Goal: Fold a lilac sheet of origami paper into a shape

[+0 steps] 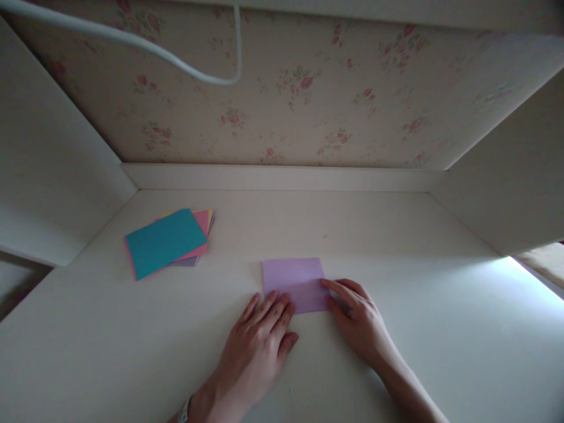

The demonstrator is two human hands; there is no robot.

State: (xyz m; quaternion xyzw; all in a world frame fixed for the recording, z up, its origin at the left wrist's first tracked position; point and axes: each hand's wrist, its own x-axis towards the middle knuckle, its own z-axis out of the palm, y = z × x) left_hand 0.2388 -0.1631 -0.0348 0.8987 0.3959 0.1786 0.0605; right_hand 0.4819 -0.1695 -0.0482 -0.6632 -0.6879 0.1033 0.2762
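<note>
A sheet of light purple paper (pixel 296 281) lies flat on the white desk in front of me. My left hand (pixel 259 338) rests palm down, fingers stretched out, with its fingertips pressing on the paper's lower left part. At the right edge of the sheet is my right hand (pixel 356 317), its index finger and thumb closed on that edge and the other fingers curled behind. Farther left, a loose stack of coloured paper (pixel 166 242) has a teal sheet on top, with pink, yellow and purple edges sticking out beneath.
The white desk (pixel 388 229) is bounded by a left side panel (pixel 57 147), a right side panel (pixel 506 164) and a low back ledge (pixel 282 177). Behind is floral wallpaper (pixel 264 111). A white cable (pixel 145 42) hangs across the upper left.
</note>
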